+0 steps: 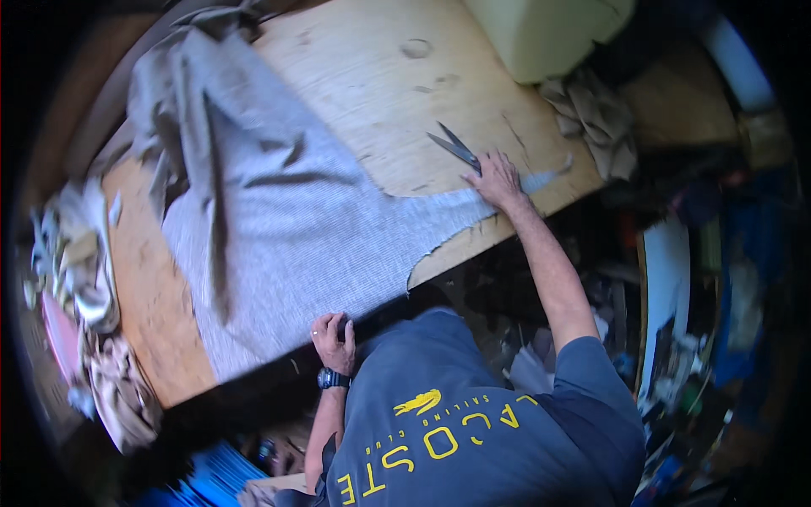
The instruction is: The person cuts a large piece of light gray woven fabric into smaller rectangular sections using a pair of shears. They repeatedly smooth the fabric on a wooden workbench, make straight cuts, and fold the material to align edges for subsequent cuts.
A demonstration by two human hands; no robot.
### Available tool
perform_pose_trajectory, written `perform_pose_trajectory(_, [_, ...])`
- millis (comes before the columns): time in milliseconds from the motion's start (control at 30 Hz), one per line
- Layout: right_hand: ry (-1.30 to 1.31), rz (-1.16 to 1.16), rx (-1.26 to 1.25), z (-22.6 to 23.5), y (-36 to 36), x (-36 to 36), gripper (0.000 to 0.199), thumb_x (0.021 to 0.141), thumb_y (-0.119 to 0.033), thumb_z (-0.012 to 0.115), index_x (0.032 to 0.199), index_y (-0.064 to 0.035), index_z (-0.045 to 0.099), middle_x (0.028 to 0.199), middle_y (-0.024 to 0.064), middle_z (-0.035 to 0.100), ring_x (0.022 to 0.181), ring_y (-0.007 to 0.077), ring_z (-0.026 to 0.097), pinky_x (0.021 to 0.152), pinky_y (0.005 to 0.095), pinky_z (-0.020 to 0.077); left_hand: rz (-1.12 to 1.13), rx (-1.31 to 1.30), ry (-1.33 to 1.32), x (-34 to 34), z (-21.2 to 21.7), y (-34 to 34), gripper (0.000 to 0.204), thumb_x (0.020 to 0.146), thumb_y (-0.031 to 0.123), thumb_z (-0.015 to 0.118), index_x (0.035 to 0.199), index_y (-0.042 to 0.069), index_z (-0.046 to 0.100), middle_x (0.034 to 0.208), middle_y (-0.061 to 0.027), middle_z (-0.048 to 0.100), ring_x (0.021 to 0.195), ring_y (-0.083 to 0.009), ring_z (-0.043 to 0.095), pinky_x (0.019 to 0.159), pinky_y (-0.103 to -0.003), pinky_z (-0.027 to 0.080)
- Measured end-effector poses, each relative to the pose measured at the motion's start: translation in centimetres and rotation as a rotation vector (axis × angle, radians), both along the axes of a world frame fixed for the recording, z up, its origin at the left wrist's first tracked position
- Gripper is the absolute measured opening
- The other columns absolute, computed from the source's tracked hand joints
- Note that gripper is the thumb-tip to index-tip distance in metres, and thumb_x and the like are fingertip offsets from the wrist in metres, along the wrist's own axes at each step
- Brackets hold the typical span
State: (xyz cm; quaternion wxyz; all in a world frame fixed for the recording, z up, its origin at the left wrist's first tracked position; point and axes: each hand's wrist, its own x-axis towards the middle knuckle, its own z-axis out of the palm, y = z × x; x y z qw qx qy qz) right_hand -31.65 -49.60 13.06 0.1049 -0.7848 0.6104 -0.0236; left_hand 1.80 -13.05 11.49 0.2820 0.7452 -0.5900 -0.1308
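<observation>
A large grey ribbed fabric [287, 228] lies spread over a wooden table [380, 76], bunched in folds at the far left. My left hand [334, 338], with a dark watch on the wrist, is curled on the fabric's near edge at the table's front. My right hand [496, 180] lies flat with fingers apart on the fabric's narrow right end. Its fingertips touch the handles of a pair of scissors [454, 149], which lie on the bare wood with blades slightly parted and pointing away.
A pale green foam block [549, 34] sits at the table's far end, with crumpled beige cloth [596, 118] beside it. Fabric scraps [76, 253] and pinkish cloth [118, 389] pile up at the left edge. Clutter and a white panel [667, 279] fill the floor at right.
</observation>
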Motion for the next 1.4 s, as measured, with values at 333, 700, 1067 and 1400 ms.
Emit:
perform_pose_trajectory(333, [-0.167,0.339,-0.053,-2.3,-5.7,3.1,0.017,0.087,-0.011,0.060,0.103,-0.0053,0.063,0.110,0.0175,0.060,0.105,0.0364,0.058,0.090,0.0454,0.0495,0.116,0.037,-0.028,-1.0,-1.4,0.1,0.050,0.074,0.025,0.085,0.119,0.012,0.068,0.110,-0.0143,0.057,0.101,-0.0330,0.055,0.089,-0.046,0.046])
perform_pose_trajectory(700, [-0.213,0.227,-0.136,-2.2,-2.6,-1.3,0.042,0.083,0.002,0.050,0.122,-0.0101,0.060,0.120,0.0149,0.058,0.116,0.0377,0.056,0.097,0.0476,0.0474,-0.128,-0.142,0.021,-0.3,-2.2,0.7,0.011,0.079,0.002,0.074,0.082,0.006,0.064,0.075,-0.0113,0.054,0.071,-0.0320,0.055,0.062,-0.043,0.044])
perform_pose_trajectory(1067, [0.025,0.150,0.147,2.0,-1.5,-0.5,0.019,0.083,-0.012,0.060,0.099,-0.0042,0.066,0.092,0.0168,0.066,0.086,0.0288,0.067,0.076,0.0425,0.0530,-0.147,-0.064,-0.021,-1.9,-1.8,-0.6,0.012,0.079,0.014,0.077,0.080,0.011,0.065,0.078,-0.0060,0.058,0.076,-0.0273,0.059,0.070,-0.042,0.043])
perform_pose_trajectory(1400, [-0.796,-0.299,0.714,4.3,24.5,-1.8,0.036,0.082,-0.030,0.084,0.067,-0.0064,0.062,0.057,0.0009,0.059,0.049,0.0077,0.054,0.047,0.0286,0.0434,-0.133,-0.031,0.128,-0.9,-2.0,-0.8,0.014,0.079,0.018,0.078,0.076,0.010,0.067,0.075,-0.0064,0.058,0.074,-0.0265,0.057,0.071,-0.041,0.040])
